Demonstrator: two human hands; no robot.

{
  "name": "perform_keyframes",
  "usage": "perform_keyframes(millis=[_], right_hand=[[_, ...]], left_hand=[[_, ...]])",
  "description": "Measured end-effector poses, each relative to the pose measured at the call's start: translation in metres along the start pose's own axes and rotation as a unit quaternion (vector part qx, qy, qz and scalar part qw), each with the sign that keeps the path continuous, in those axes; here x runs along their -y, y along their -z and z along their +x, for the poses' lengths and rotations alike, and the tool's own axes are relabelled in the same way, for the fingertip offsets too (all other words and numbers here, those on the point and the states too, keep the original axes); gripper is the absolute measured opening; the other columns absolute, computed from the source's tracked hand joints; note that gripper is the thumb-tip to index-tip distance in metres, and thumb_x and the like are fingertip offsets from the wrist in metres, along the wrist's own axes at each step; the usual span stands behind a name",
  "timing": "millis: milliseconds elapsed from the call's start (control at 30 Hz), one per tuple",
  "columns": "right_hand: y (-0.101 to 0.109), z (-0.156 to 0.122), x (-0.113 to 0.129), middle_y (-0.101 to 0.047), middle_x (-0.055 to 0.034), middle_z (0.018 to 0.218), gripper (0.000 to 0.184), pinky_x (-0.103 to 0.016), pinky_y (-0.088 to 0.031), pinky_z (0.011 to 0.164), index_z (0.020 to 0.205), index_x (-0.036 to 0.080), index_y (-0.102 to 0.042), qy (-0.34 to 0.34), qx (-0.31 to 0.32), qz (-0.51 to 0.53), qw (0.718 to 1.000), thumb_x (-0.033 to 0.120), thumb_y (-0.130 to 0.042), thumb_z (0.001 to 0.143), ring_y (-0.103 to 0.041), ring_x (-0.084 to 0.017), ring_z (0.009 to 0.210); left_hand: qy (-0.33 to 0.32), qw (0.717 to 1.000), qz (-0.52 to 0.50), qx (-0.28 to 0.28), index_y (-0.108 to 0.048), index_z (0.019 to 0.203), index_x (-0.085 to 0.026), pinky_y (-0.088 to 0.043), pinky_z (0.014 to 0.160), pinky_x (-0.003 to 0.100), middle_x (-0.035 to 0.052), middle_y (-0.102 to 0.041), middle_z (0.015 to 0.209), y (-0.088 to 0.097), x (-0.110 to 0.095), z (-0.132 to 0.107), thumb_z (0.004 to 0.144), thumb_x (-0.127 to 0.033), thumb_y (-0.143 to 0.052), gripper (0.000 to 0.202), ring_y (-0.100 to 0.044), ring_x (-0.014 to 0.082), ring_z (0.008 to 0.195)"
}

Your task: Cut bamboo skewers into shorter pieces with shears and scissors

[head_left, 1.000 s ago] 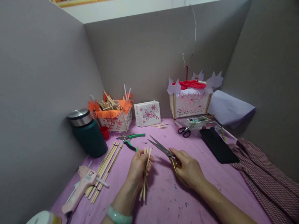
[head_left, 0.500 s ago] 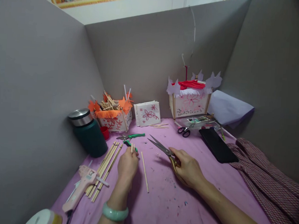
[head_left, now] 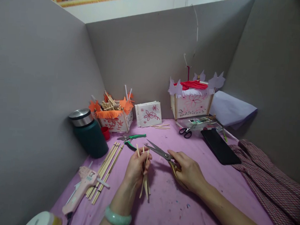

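Observation:
Several thin wooden sticks (head_left: 145, 182) are gripped in my left hand (head_left: 137, 166), their ends fanning out above and below the fingers. My right hand (head_left: 188, 171) is closed on the gold handles of a pair of scissors (head_left: 162, 153). The scissor blades are slightly apart and point left, with their tips close to the upper ends of the sticks. Just beyond my left hand lie green-handled pruning shears (head_left: 134, 137). Bundled wooden sticks (head_left: 107, 171) rest on the purple cloth to the left of that hand.
A pink glue gun (head_left: 81, 188) and a dark green bottle (head_left: 90, 135) stand at the left. Behind are an orange-fringed box of sticks (head_left: 112, 122), flower-drawn panels (head_left: 150, 114) and a box with red cord (head_left: 191, 103). Black-handled scissors (head_left: 186, 132), a phone (head_left: 219, 146) and checked fabric (head_left: 270, 189) lie right.
My left hand has picked up the loose stick from the cloth and turned, bringing the sticks right, near the scissor tips. The right hand with the scissors has barely moved.

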State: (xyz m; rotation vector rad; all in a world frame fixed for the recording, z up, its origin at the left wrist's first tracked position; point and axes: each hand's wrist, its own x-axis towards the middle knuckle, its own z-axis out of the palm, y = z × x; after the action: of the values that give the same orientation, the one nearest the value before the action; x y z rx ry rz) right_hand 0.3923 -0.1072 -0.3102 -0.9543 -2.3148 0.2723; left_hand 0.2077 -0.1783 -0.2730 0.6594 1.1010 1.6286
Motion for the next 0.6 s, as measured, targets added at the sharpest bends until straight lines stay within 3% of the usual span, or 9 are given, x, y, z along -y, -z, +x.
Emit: perform_keyframes(millis=[167, 367, 600], right_hand=[[-0.0004, -0.0006, 0.0028, -0.061, -0.0052, 0.093, 0.044, -0.028, -0.043, 0.073, 0.128, 0.023, -0.051, 0.016, 0.001, -0.044, 0.999, 0.020, -0.048, 0.083, -0.057, -0.019, 0.085], [0.0034, -0.0011, 0.0078, -0.060, -0.0052, 0.092, 0.044, -0.029, -0.043, 0.073, 0.127, 0.023, -0.051, 0.025, -0.009, -0.076, 0.997, 0.021, -0.048, 0.083, -0.056, -0.019, 0.083], [0.0033, -0.0013, 0.0103, -0.060, -0.0061, 0.091, 0.043, -0.030, -0.043, 0.074, 0.126, 0.022, -0.053, 0.033, -0.019, -0.087, 0.995, 0.021, -0.048, 0.083, -0.055, -0.019, 0.083]], left_hand=[[-0.004, 1.000, 0.010, 0.002, -0.048, 0.078, -0.017, -0.019, 0.027, 0.015, -0.0041, -0.057, 0.068, -0.0034, 0.0027, -0.0031, 0.071, -0.026, -0.063, 0.019, -0.033, 0.0008, 0.033], [-0.032, 0.999, 0.038, 0.008, -0.048, 0.079, -0.016, -0.017, 0.030, 0.014, -0.0044, -0.055, 0.068, -0.0053, 0.0016, -0.0061, 0.076, -0.040, -0.065, 0.029, -0.031, -0.0007, 0.034], [-0.005, 0.999, 0.043, 0.005, -0.047, 0.074, -0.016, -0.015, 0.030, 0.015, -0.0063, -0.051, 0.059, -0.0056, 0.0037, -0.0049, 0.073, -0.046, -0.066, 0.035, -0.026, -0.0010, 0.031]])
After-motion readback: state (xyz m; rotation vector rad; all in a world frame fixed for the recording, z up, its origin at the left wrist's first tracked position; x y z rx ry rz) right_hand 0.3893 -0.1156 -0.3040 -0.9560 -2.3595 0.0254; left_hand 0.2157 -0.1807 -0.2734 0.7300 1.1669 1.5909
